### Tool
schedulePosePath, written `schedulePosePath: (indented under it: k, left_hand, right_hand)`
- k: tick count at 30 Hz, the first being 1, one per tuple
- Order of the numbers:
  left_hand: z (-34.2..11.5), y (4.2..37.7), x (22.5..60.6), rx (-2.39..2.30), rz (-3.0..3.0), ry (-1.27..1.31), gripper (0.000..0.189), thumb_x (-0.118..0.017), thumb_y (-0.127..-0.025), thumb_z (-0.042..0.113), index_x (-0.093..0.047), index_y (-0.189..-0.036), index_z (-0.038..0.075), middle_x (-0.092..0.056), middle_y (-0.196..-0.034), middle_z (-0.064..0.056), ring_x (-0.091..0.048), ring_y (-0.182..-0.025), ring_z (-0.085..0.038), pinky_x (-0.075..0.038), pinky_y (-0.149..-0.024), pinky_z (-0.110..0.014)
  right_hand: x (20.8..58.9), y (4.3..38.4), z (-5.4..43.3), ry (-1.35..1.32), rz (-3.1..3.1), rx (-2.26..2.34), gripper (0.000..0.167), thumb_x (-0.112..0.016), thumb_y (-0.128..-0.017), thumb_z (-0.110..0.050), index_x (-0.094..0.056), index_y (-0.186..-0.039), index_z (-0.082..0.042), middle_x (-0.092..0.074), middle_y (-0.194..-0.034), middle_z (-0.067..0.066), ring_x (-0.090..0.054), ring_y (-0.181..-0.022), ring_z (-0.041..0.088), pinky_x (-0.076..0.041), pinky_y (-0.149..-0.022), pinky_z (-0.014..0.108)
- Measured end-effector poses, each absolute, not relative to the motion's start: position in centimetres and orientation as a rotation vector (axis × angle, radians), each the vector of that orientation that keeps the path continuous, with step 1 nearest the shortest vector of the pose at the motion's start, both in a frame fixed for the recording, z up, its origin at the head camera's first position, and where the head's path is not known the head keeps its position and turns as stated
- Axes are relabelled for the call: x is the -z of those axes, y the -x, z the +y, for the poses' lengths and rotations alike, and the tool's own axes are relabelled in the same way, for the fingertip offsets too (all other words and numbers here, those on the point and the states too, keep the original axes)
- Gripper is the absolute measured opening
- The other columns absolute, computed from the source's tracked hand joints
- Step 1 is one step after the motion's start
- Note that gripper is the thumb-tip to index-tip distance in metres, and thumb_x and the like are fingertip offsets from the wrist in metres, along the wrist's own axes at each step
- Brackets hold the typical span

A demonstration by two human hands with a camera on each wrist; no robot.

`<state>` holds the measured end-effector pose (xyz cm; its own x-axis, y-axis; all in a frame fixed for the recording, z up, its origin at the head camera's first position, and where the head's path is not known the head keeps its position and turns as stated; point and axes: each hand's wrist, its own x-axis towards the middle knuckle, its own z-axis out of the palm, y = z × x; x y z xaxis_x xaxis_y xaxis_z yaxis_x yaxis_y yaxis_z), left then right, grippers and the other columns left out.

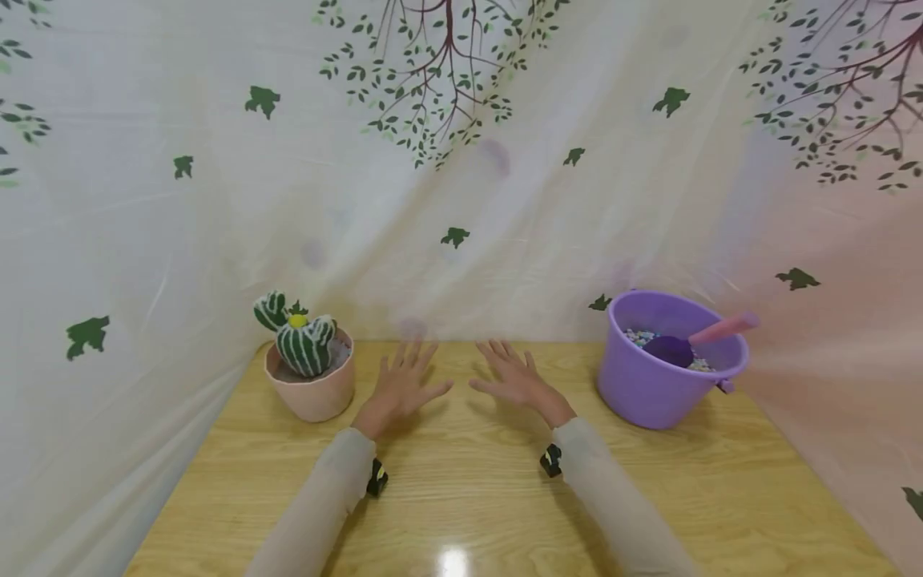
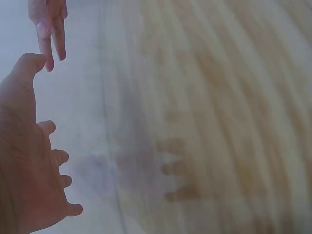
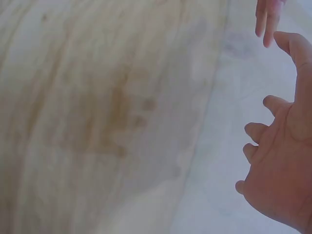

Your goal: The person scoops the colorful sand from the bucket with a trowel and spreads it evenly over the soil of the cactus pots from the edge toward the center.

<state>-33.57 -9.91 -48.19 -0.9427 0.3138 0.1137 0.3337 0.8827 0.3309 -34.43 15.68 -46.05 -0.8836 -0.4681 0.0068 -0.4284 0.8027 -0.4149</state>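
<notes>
Both hands hover over the wooden table with fingers spread, palms down and holding nothing. My left hand [image 1: 404, 389] is nearest to a pink pot [image 1: 317, 398], in which a knitted green-and-white cactus [image 1: 304, 349] with a yellow flower stands. To the right, my right hand [image 1: 521, 380] is apart from a purple bucket [image 1: 642, 385]. Inside the bucket, a dark purple scoop [image 1: 669, 350] with a pink handle lies on small pastel pieces. The left wrist view shows the left palm [image 2: 29, 161] above its shadow; the right wrist view shows the right palm [image 3: 282, 165] likewise.
The light wood table [image 1: 461, 489] reaches back to a pale cloth [image 1: 360, 208] printed with branches and green leaves, which hangs behind and along both sides. Each wrist wears a small black device, the left [image 1: 376, 478] and the right [image 1: 551, 461].
</notes>
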Motion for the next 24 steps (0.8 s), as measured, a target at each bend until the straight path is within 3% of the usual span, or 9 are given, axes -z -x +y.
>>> schedulePosePath:
  k: [6, 12, 18, 24]
  left_hand:
    - [-8.4, 33.8, 46.8, 0.714, -2.889, 0.570, 0.090, -0.051, -0.095, 0.069, -0.018, -0.165, 0.021, -0.020, -0.169, -0.020, -0.017, -0.154, -0.049, -0.017, -0.117, -0.077]
    - [-5.4, 33.7, 44.7, 1.059, -2.751, 0.638, 0.093, -0.058, -0.094, 0.066, -0.018, -0.165, 0.021, -0.023, -0.169, -0.014, -0.015, -0.154, -0.049, -0.018, -0.118, -0.076]
    - [-1.4, 33.2, 42.9, 1.490, -2.625, 0.662, 0.091, -0.065, -0.094, 0.056, -0.014, -0.165, 0.031, -0.018, -0.172, -0.004, -0.012, -0.158, -0.038, -0.017, -0.123, -0.069]
    - [2.3, 32.3, 42.0, 1.853, -2.437, 0.694, 0.092, -0.074, -0.091, 0.047, -0.015, -0.161, 0.044, -0.021, -0.170, 0.005, -0.020, -0.157, -0.026, -0.023, -0.125, -0.061]
  right_hand:
    - [43.4, 34.4, 16.5, 0.758, 2.905, 0.685, 0.084, -0.055, -0.099, -0.057, -0.017, -0.165, -0.021, -0.014, -0.170, 0.018, -0.006, -0.158, 0.043, 0.002, -0.119, 0.076]
    - [38.9, 34.0, 18.7, 0.842, 2.958, 0.723, 0.089, -0.064, -0.096, -0.053, -0.020, -0.164, -0.018, -0.016, -0.170, 0.019, -0.009, -0.157, 0.045, 0.001, -0.120, 0.076]
    - [33.2, 32.7, 22.1, 0.845, 3.026, 0.690, 0.088, -0.063, -0.097, -0.049, -0.015, -0.165, -0.021, -0.010, -0.172, 0.015, -0.002, -0.158, 0.042, 0.004, -0.120, 0.074]
    - [28.2, 30.9, 26.8, 0.797, 3.079, 0.745, 0.089, -0.066, -0.097, -0.045, -0.012, -0.166, -0.025, -0.006, -0.173, 0.010, 0.004, -0.159, 0.038, 0.006, -0.120, 0.075]
